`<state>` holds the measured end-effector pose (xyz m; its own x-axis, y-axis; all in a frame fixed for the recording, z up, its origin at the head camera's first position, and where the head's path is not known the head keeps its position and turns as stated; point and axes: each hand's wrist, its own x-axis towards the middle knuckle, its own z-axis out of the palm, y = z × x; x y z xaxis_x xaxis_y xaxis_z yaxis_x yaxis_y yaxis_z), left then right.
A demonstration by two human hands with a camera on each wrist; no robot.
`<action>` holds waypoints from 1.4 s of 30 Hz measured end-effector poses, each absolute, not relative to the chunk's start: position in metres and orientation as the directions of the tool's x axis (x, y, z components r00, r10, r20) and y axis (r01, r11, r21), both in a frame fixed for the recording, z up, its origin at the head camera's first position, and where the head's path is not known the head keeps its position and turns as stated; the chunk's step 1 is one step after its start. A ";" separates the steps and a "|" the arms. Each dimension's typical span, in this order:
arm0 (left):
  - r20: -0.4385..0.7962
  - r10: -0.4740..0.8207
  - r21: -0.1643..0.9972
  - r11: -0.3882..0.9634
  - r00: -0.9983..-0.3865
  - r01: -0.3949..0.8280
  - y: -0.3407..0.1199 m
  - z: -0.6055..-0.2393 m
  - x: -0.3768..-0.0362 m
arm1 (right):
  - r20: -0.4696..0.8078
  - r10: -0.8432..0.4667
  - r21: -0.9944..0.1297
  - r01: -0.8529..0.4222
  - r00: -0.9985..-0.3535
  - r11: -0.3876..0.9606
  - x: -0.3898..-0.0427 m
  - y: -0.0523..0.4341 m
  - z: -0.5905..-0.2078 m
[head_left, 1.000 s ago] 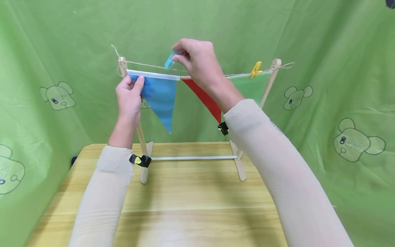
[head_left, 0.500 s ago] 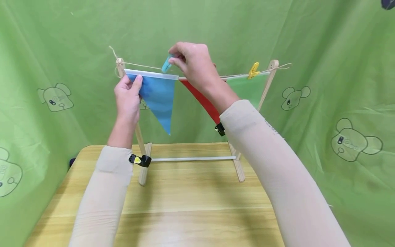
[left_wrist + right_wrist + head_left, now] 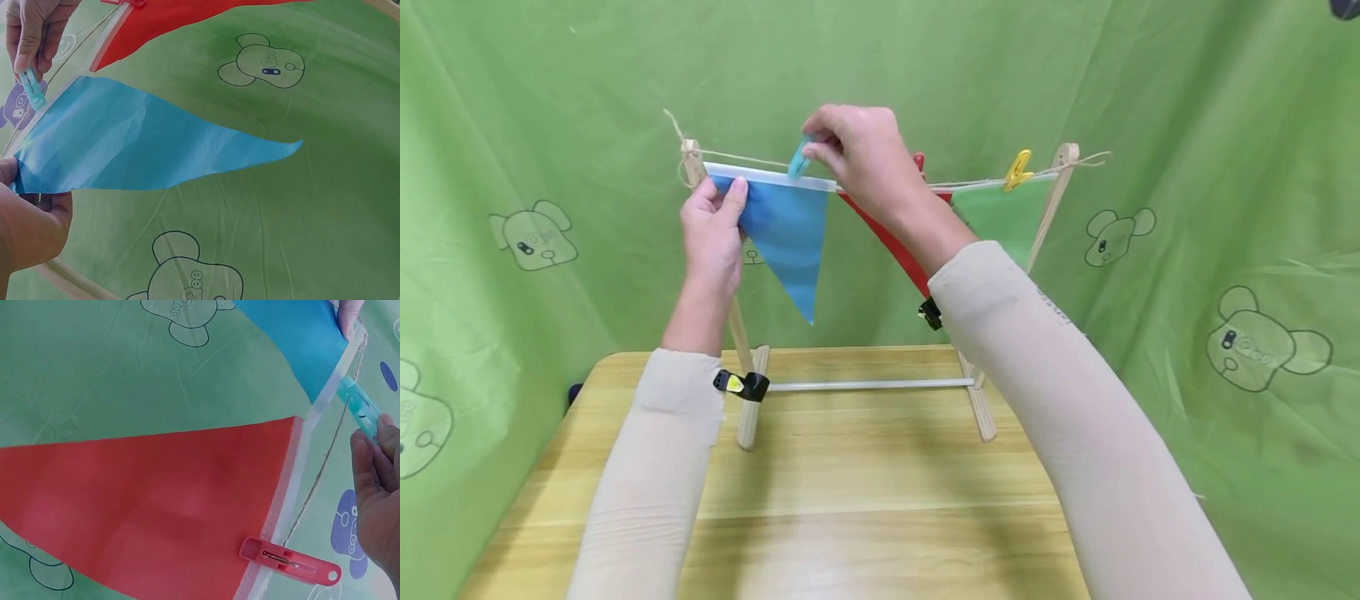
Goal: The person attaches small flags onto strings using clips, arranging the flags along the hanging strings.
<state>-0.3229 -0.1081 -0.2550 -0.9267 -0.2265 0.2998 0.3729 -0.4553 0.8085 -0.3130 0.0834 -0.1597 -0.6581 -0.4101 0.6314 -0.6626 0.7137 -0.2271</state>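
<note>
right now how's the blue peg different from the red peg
The blue peg is pinched in the right hand, at the blue flag's top edge; the red peg is untouched. The red peg already clamps the red flag's white hem beside the string; whether the blue peg bites yet is unclear. Both are plastic spring pegs.

Both arms raised, left grip point(image 3: 713, 229) pinching (thumb up), right grip point(image 3: 857, 154) pinching.
</note>
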 end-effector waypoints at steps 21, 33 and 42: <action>0.300 -0.227 0.796 -0.476 -0.926 0.374 -0.115 -0.253 -0.323 | 0.607 -0.459 -0.206 -0.686 -0.649 0.698 -0.314 0.071 -0.162; 0.338 -0.252 0.775 -0.473 -0.907 0.420 -0.110 -0.252 -0.326 | 0.587 -0.471 -0.206 -0.685 -0.658 0.699 -0.317 0.071 -0.163; 0.301 -0.263 0.830 -0.401 -0.916 0.388 -0.107 -0.256 -0.326 | 0.536 -0.499 -0.183 -0.670 -0.682 0.720 -0.320 0.073 -0.164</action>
<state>-0.3259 -0.1070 -0.2563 -0.9164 -0.2633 0.3014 0.3881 -0.4010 0.8298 -0.3205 0.0726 -0.1644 -0.6816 -0.4985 0.5357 -0.6699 0.7197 -0.1825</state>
